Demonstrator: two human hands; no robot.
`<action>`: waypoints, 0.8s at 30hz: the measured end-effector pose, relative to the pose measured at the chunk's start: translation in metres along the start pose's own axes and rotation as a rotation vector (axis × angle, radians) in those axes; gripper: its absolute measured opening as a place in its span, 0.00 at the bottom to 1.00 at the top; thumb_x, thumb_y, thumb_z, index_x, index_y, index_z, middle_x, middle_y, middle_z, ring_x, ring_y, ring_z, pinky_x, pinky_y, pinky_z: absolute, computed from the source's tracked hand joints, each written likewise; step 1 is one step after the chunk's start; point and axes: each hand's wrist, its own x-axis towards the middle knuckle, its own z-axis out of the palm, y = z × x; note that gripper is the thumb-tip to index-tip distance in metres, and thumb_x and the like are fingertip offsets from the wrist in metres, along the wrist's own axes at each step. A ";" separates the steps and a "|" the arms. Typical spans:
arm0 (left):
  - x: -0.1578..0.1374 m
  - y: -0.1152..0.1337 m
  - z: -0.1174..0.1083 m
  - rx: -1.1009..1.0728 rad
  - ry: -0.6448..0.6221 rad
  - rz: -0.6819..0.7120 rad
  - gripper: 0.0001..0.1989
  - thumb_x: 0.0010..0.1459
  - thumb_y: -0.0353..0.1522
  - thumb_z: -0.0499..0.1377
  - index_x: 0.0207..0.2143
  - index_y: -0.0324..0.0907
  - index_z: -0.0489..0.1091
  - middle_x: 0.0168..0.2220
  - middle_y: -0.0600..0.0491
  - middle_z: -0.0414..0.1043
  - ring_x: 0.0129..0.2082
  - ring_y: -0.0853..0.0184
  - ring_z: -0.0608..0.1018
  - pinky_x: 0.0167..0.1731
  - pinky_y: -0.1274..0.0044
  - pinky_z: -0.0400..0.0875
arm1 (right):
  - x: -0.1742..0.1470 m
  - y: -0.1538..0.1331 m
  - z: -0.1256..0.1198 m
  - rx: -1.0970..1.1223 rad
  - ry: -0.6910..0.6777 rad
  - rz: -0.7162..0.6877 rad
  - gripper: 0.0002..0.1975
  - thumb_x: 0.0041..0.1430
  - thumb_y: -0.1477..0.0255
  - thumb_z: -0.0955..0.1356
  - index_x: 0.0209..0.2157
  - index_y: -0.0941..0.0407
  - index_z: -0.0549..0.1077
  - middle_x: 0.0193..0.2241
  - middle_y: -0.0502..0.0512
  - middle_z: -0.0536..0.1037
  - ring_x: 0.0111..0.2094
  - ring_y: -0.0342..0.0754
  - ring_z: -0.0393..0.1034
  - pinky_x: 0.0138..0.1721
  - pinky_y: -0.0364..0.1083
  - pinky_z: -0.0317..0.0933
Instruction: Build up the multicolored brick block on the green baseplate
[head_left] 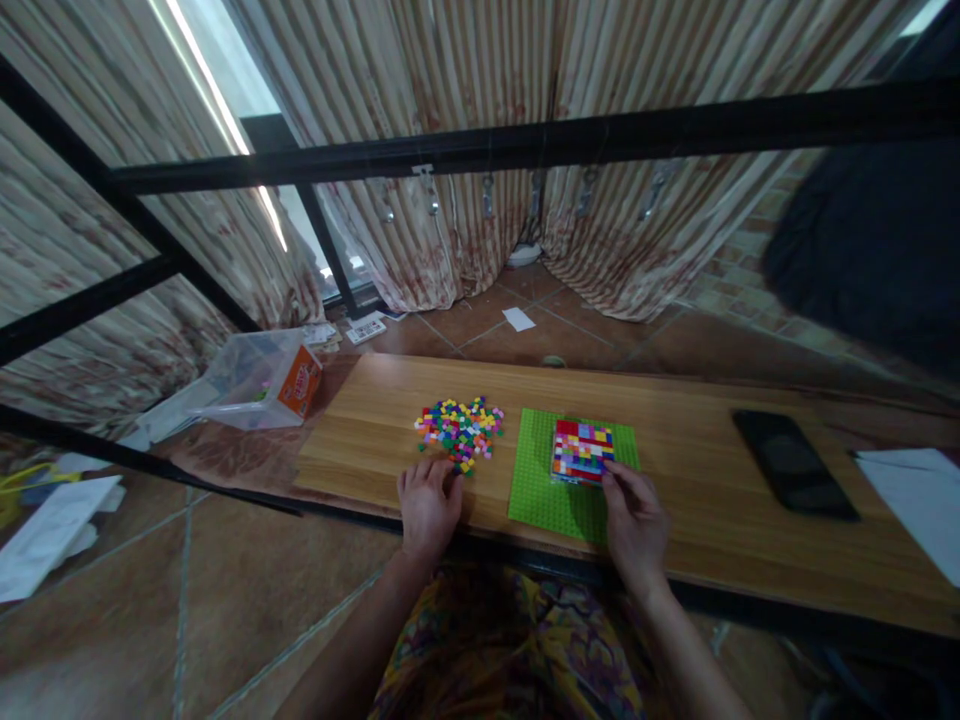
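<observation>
Small colourful toy bricks (457,428) lie in a loose heap on the wooden table. My left hand (431,503) rests at the heap's near edge, its fingers curled and its thumb close to the bricks. Whatever it may hold is hidden. A green baseplate (534,485) lies to the right of the heap. On it stands a squarish block built of many coloured bricks (582,449). My right hand (636,515) is at that block's near right corner, thumb and forefinger pinched together against it. Anything between those fingertips is too small to make out.
A black phone (793,462) and white paper (911,500) lie on the table's right side. Left of the tabletop (360,430) stands a clear plastic box (255,375) with an orange label. A black metal rail (480,150) crosses before the curtains (465,80).
</observation>
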 end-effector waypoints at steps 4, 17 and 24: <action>0.003 -0.001 0.000 0.006 0.006 -0.003 0.05 0.58 0.32 0.56 0.35 0.44 0.72 0.36 0.49 0.75 0.38 0.56 0.74 0.39 0.66 0.64 | 0.001 -0.002 0.000 -0.005 0.000 0.007 0.14 0.57 0.62 0.67 0.39 0.56 0.77 0.40 0.58 0.76 0.43 0.51 0.70 0.48 0.55 0.62; -0.014 0.043 -0.027 -0.411 -0.148 0.170 0.06 0.61 0.29 0.52 0.37 0.43 0.68 0.35 0.51 0.74 0.38 0.63 0.75 0.40 0.72 0.70 | -0.036 -0.070 0.011 -0.260 -0.342 -0.432 0.16 0.61 0.74 0.64 0.49 0.48 0.74 0.44 0.56 0.76 0.46 0.51 0.70 0.48 0.52 0.65; -0.032 0.065 -0.026 -0.492 -0.243 0.194 0.07 0.61 0.28 0.51 0.37 0.45 0.68 0.35 0.53 0.74 0.37 0.64 0.75 0.39 0.73 0.70 | -0.058 -0.070 0.022 -0.148 -0.546 -0.336 0.16 0.64 0.74 0.61 0.49 0.50 0.74 0.39 0.56 0.79 0.41 0.49 0.73 0.43 0.49 0.70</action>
